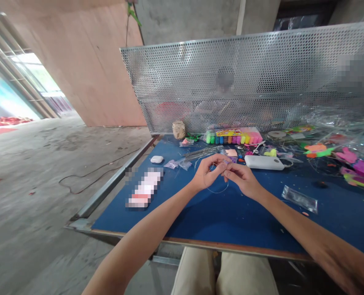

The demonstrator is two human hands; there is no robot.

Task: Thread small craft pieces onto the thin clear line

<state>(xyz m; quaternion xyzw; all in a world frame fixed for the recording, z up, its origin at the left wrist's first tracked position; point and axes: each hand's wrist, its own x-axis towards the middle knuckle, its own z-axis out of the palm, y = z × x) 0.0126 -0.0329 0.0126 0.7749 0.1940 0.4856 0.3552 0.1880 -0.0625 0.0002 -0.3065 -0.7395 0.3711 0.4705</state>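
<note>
Above the middle of the blue table (pixel 200 221), my left hand (pixel 211 170) and my right hand (pixel 240 176) meet at the fingertips. Both are closed in a pinch. A thin wire (pixel 217 192) loops down from the fingers of my left hand. Something small and purplish (pixel 226 162) shows between the fingertips of both hands; its shape is too small to make out. Just behind the hands lies a bundle of thin metal rods (pixel 203 153). Small bags with purple contents (pixel 171 164) lie to the left of my left hand.
A white power bank (pixel 264 162) lies right of the hands, a clear packet (pixel 300 199) nearer the front. A white case (pixel 157 159) is on the left. Behind stand a pack of coloured clay (pixel 233 136) and a perforated metal panel (pixel 200 82). Colourful pieces (pixel 362 170) crowd the right.
</note>
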